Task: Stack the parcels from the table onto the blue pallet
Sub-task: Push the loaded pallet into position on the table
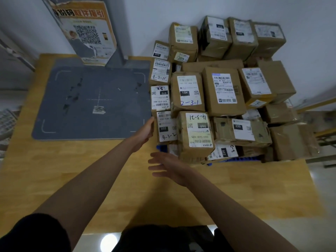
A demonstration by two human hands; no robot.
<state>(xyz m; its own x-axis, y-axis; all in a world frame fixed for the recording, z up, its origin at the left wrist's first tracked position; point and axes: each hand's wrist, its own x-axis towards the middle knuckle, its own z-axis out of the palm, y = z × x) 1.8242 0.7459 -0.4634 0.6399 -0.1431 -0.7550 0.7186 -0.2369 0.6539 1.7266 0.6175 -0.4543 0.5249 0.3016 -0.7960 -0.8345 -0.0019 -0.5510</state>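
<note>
Several brown cardboard parcels with white labels are stacked on the blue pallet [241,159], whose edge shows under the pile to the right of the wooden table [72,179]. My left hand [145,130] touches the left side of the parcel labelled 032 and 4-3-2 [166,127] at the stack's near left corner. The fingers lie along its side. My right hand [169,167] hovers with straight fingers over the table edge, just below the parcel marked 090 [195,132], and holds nothing.
A grey scanning mat [91,99] with white corner marks covers the table's far left. A grey post carrying an orange QR-code poster [87,31] rises behind it. A white wall backs the stack. Yellow shelf rails [320,104] show at the right.
</note>
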